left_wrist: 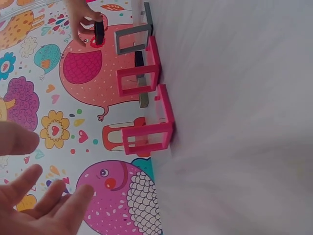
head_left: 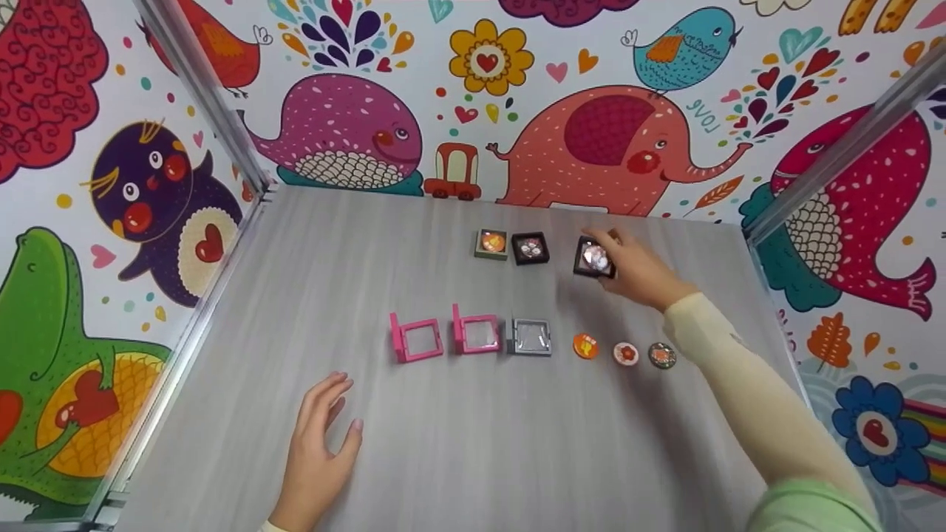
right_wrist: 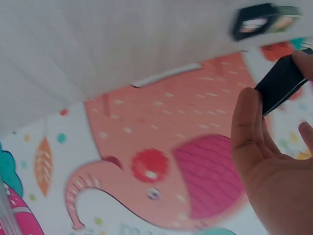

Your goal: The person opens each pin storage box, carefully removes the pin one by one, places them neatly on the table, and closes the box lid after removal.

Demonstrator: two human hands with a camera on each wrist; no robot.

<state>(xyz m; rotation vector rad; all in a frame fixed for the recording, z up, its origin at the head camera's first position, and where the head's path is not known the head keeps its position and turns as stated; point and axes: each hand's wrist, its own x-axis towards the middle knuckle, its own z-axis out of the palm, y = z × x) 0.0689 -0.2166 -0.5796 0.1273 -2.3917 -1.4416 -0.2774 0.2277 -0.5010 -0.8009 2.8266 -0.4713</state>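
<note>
My right hand (head_left: 644, 267) pinches a small black square display case (head_left: 584, 270) by its edges; a shiny round badge shows inside it. The right wrist view has the dark case (right_wrist: 279, 87) between thumb and fingers. To its left on the table lie a black case (head_left: 531, 258) and an olive-green case (head_left: 491, 255), each with a round badge inside. My left hand (head_left: 316, 447) is held at the front left with fingers spread loosely, touching nothing. Ahead of it stand a pink case (head_left: 423, 357), another pink case (head_left: 479, 349) and a grey case (head_left: 532, 352), lids raised.
Right of the grey case lie three loose round badges: an orange one (head_left: 586, 346), a white one with a red flower (head_left: 626, 354) and a dark-rimmed one (head_left: 662, 356). Printed cartoon walls and metal posts (head_left: 214, 96) enclose the grey wood-grain table (head_left: 443, 443).
</note>
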